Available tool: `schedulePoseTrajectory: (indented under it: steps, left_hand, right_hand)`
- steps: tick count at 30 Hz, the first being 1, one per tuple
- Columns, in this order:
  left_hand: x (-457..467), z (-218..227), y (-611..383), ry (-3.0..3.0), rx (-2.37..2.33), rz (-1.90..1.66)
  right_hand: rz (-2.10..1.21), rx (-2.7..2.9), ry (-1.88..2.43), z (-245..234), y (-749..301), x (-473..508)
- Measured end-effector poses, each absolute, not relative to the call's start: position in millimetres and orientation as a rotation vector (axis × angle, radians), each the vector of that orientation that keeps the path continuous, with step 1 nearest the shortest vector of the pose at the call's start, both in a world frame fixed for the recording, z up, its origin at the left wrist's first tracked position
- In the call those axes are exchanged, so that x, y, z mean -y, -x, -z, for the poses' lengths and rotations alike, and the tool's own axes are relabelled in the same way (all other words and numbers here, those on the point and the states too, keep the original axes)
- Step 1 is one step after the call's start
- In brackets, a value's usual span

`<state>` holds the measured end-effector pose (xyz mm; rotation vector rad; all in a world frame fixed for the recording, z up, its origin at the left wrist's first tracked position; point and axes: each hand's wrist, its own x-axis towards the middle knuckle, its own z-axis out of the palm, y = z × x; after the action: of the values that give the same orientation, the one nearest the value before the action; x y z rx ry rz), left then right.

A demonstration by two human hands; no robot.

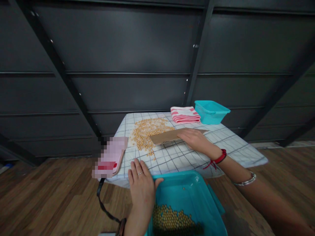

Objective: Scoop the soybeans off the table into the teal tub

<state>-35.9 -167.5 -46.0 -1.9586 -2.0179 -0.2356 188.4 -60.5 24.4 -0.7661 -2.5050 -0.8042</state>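
My right hand [195, 139] lies on a strip of brown cardboard [167, 136] and grips it on the checked white tablecloth [177, 155]. The strip's left end touches a spread of yellow beans [147, 131]. My left hand [141, 183] rests at the near table edge, its fingers stretched flat on the cloth and its thumb over the rim of a turquoise tub [187, 193]. That tub sits below the table edge and holds a layer of the same beans at its near side.
A second turquoise tub [211, 111] and a folded red-and-white striped cloth [184, 114] stand at the table's far right. A pink object [110, 157] with a black strap lies at the left edge. Dark panelled wall behind, wooden floor around.
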Motion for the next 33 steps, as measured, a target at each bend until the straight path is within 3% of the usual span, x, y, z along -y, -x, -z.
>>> schedulePoseTrajectory:
  steps: [19, 33]
  left_hand:
    - [166, 49, 37, 1.944, 2.004, 0.221]
    - [166, 46, 36, 1.937, 2.028, 0.245]
  right_hand:
    - [0.776, 2.442, 0.783, -60, -220, 90]
    - [0.702, 2.499, 0.846, -40, -211, 69]
